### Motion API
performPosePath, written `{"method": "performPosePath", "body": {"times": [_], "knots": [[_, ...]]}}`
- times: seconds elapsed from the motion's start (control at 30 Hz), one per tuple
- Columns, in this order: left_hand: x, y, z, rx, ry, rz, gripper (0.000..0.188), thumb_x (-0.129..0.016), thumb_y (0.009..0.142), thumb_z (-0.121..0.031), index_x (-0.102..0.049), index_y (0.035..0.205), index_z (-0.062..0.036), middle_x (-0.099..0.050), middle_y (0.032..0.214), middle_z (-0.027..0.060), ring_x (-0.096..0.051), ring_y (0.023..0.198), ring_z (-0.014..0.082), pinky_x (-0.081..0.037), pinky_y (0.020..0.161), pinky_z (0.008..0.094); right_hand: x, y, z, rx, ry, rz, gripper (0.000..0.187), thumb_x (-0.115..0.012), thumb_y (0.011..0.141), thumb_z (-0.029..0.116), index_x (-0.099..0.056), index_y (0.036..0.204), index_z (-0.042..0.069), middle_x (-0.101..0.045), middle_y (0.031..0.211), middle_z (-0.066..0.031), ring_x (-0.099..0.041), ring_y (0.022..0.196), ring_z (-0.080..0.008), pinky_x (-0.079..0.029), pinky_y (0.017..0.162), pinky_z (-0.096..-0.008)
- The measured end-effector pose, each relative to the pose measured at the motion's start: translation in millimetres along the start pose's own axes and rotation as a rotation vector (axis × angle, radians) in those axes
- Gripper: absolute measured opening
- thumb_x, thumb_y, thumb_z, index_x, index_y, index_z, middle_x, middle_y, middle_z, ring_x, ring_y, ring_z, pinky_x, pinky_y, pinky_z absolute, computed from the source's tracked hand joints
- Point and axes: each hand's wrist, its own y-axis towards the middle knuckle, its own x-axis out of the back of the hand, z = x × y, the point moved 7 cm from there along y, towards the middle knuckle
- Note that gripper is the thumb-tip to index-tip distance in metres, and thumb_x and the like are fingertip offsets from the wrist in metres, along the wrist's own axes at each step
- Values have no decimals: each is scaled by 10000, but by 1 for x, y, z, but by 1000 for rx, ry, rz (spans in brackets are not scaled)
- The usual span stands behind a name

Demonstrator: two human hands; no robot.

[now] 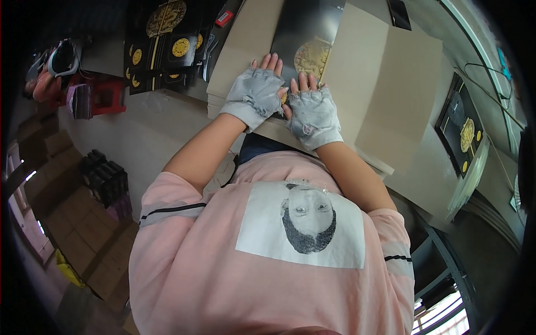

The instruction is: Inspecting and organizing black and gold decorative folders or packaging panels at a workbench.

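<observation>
My left hand and my right hand wear grey fingerless gloves. Side by side, both lie on a long black panel with a gold round emblem, their fingers stretched out away from me. The left one rests at the panel's left edge; the right one covers its near end, just below the emblem. Neither hand grips anything that I can see. Under the panel is a pile of beige cardboard sheets, one of them with a fold line on the right. The panel's near end is partly hidden by the gloves.
Black sheets with gold prints lie at the far left, near a small red box. More printed black sheets are stacked at the right. A red stool stands left, above black bundles and flat brown cardboard on the floor.
</observation>
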Motion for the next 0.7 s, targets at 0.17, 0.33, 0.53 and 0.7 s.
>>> {"method": "performPosePath", "body": {"times": [0.17, 0.33, 0.53, 0.7], "knots": [[13, 55, 13, 94, 23, -17, 775, -469, 1073, -468, -285, 1651, 15, -276, 1735, 203, -256, 1615, 343, -227, 1299, 547, -5, 0, -2, -14, 66, 31, 711, -578, 994, 473, -491, 1548, 35, -409, 1652, -221, -339, 1566, -401, -315, 1215, -641], [25, 136, 32, 158, 42, -107, 748, -438, 1088, -465, -296, 1650, 9, -281, 1734, 200, -269, 1610, 344, -242, 1293, 551, -5, 0, -3, -11, 78, 12, 699, -592, 988, 475, -509, 1534, 45, -411, 1655, -208, -357, 1558, -391, -338, 1198, -636], [50, 225, 67, 212, -56, -210, 697, -392, 1088, -427, -379, 1610, 34, -326, 1709, 229, -318, 1584, 371, -253, 1297, 495, -12, -1, -4, -21, 107, 102, 719, -555, 1008, 498, -467, 1573, 61, -364, 1691, -188, -281, 1595, -383, -305, 1211, -647], [85, 306, 90, 286, -18, -306, 731, -427, 1099, -399, -251, 1650, 49, -274, 1727, 237, -260, 1609, 369, -240, 1301, 511, -8, 2, -5, -33, 161, 81, 723, -582, 991, 510, -499, 1549, 58, -368, 1685, -200, -293, 1588, -392, -294, 1218, -644]]}}
